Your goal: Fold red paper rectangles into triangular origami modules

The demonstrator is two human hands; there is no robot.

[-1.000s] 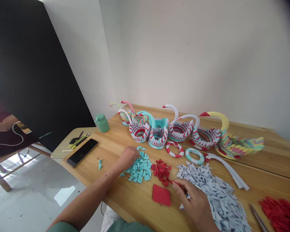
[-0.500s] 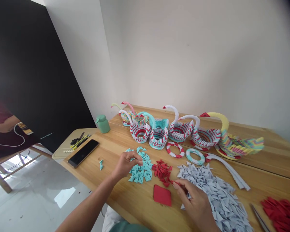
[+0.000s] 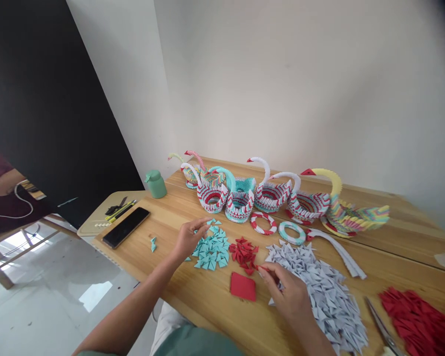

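Note:
My left hand [image 3: 190, 241] is at the far left side of a pile of turquoise folded paper triangles [image 3: 212, 251]. Its thumb and forefinger are bent together. What lies between them, if anything, is too small to make out. My right hand [image 3: 287, 292] pinches a red folded paper triangle [image 3: 260, 268] beside a small heap of red triangles [image 3: 244, 253]. Just in front of that heap lies a red square of paper [image 3: 243, 286]. A large pile of pale grey triangles [image 3: 332, 301] spreads beyond my right hand and partly behind it.
Folded paper swans [image 3: 270, 195] line the back of the wooden table. Before them lie two paper rings [image 3: 292, 233] and a white swan neck [image 3: 339, 249]. Scissors [image 3: 380, 321] and more red triangles [image 3: 417, 319] are at right. A phone [image 3: 126, 227] and a green jar [image 3: 155, 184] stand left.
My left hand has moved from over the middle of the turquoise pile to its far left side. My right hand keeps its pinch on the red triangle. The view has shifted slightly.

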